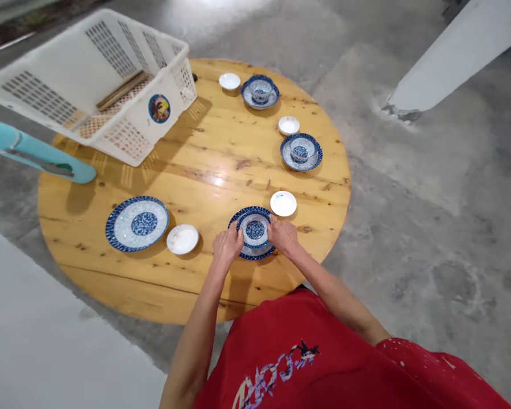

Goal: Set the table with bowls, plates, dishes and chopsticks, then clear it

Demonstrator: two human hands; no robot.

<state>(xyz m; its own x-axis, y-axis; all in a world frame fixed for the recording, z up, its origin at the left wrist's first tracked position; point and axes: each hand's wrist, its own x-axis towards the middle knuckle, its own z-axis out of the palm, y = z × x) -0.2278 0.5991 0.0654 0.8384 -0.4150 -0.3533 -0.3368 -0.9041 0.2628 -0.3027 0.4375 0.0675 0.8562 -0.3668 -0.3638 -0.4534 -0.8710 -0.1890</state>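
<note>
Directly in front of me, a blue-and-white bowl [255, 229] is over a blue-rimmed plate [252, 254] near the table's front edge. My left hand [228, 245] pinches the bowl's left rim, its fingers curled. On the opposite side my right hand [282, 234] grips the rim, thumb inward. Whether the bowl rests on the plate or is just above it, I cannot tell. A small white saucer [283, 203] lies just beyond my right hand. Left of my left hand are another small white saucer [182, 239] and a larger blue-rimmed plate [137, 224].
The round wooden table [221, 153] carries a white plastic basket [165, 133] with wooden sticks inside. Beside it stands a turquoise thermos [74, 166]. Along the right side are two plates with bowls [301, 150] [260, 91] and small saucers [289, 125] [229, 81]. A white pillar [455, 57] rises beyond.
</note>
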